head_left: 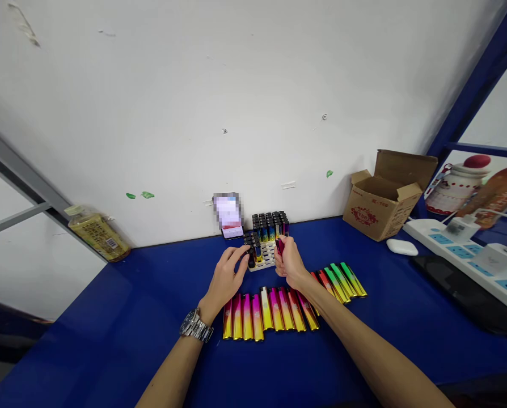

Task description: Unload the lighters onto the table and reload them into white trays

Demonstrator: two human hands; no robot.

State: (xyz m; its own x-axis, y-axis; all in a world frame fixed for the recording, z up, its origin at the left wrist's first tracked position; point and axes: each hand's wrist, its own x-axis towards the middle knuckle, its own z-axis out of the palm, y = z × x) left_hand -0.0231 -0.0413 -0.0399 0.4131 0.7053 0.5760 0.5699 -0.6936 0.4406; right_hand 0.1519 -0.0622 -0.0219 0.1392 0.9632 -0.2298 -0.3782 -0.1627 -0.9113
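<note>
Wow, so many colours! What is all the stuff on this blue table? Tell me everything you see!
Lying lighters: roughly fifteen, pink-yellow and green-red, in a row on the blue table, near the hands.
Rack: one, pale, filled with upright dark-topped lighters, near the wall.
Cardboard box: one, brown, open, at the right rear.
Bottle: one, yellowish, leaning on the wall at the left.
Small case: one, white, in front of the box.
Power strip: one, white with blue sockets, far right.
Wristwatch: one, silver, on the left wrist.
Left hand: one, fingers at the rack's left edge.
Right hand: one, holding a pink lighter by the rack.
</note>
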